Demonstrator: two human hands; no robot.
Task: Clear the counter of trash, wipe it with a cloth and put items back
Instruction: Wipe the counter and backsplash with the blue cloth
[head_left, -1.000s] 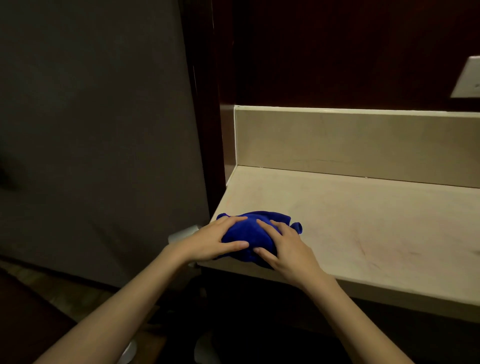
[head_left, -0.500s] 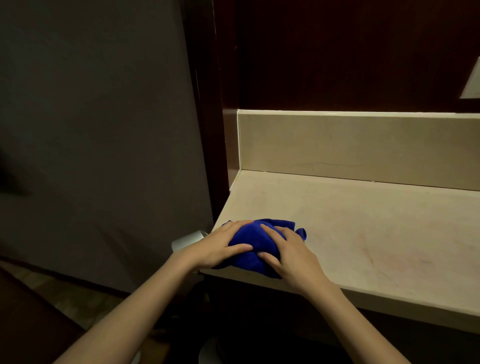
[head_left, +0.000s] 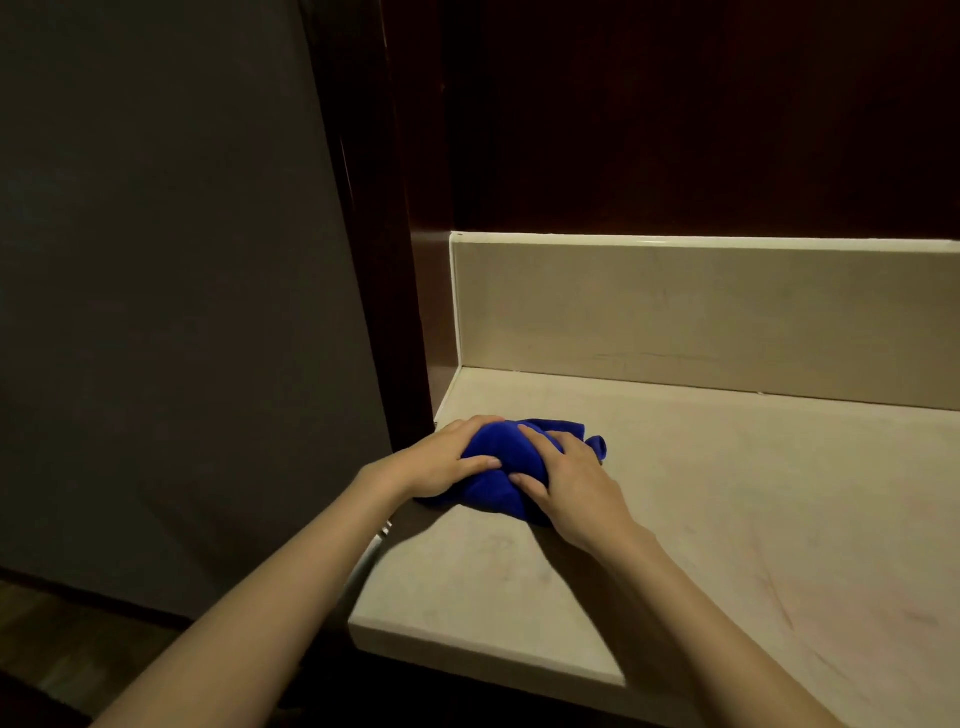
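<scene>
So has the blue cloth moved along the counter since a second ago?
Yes. The blue cloth has slid away from the counter's front edge, toward the backsplash.

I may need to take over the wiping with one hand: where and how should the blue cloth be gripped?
Grip the bunched blue cloth on its raised middle hump, coming down from above. It sits crumpled on the counter near the left end, so its edges lie flat and offer little. The left hand and right hand already cup that mound from both sides.
</scene>
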